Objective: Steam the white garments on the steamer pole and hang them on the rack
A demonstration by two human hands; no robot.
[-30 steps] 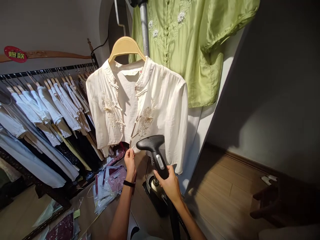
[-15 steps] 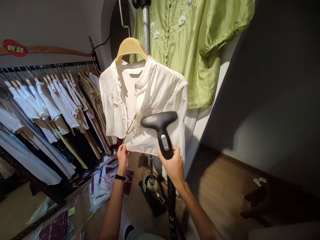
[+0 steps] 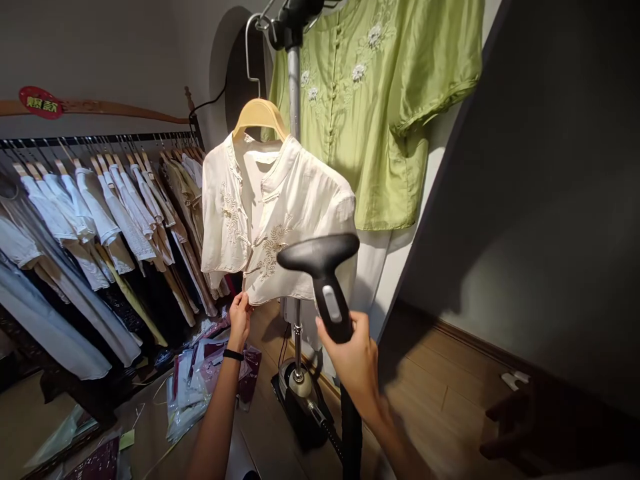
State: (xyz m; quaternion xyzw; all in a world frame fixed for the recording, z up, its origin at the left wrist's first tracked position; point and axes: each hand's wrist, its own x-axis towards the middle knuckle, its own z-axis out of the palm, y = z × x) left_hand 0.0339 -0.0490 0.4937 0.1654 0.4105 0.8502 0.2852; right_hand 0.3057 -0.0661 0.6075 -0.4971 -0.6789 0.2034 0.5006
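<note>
Wooden floor is spread below a dim grey wall at the right. Along the left side, a clothes rail is packed with hanging garments, mostly pale and dark ones, and a red sign is fixed to the wooden bar above it. Plastic-wrapped packets are heaped on the floor at the near left.

At the centre, a white jacket with embroidered fronts is hung from a wooden hanger, in front of a metal pole. Behind it, to the right, a green blouse is hung higher up, its front decorated with white flowers. The pole is carried down to a steamer base on the floor.

The jacket's lower front corner is pinched between the thumb and fingers of the left hand, which are closed on the hem; a black wristband is worn on that wrist. By the right hand, the handle of a black steamer head is firmly wrapped. Its wide top is held before the jacket's right-hand panel; whether the cloth is touched cannot be told.
</note>
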